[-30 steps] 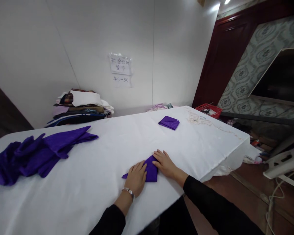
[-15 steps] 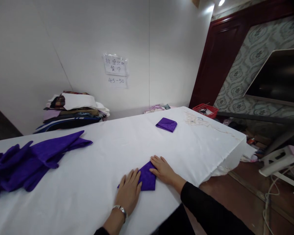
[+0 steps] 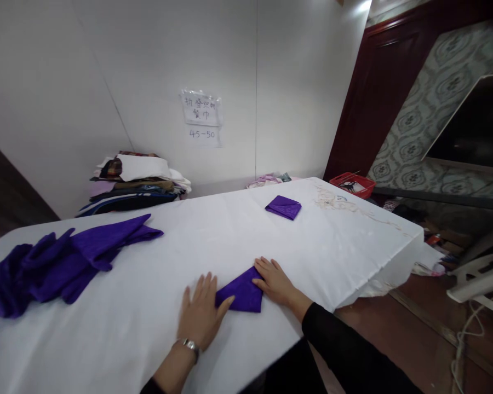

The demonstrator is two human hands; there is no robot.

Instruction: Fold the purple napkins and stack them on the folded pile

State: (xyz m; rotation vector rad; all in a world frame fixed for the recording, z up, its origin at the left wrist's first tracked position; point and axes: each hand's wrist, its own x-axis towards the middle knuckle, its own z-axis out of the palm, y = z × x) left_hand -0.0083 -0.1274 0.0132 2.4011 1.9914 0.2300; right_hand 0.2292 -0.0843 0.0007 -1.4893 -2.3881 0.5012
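A folded purple napkin [image 3: 243, 291] lies flat on the white tablecloth [image 3: 213, 235] in front of me, one corner pointing left. My left hand [image 3: 202, 312], with a silver watch on its wrist, is spread flat at the napkin's left end, its thumb over the lower edge. At the other end my right hand [image 3: 273, 281] rests on the upper right corner, fingers stretched out. Farther back sits a second purple napkin [image 3: 284, 207], folded into a small packet. A loose heap of purple cloth [image 3: 66, 262] lies crumpled at the left.
Folded clothes [image 3: 137, 183] are piled behind the table at the left, against a wall with a handwritten paper sign [image 3: 202, 117]. A red basket [image 3: 352, 185] stands past the far right corner. White stools [image 3: 482, 273] and a cable are on the floor at right.
My left hand has slid left, off most of the napkin, uncovering more of its left part. My right hand stays on its corner. The view has turned slightly left.
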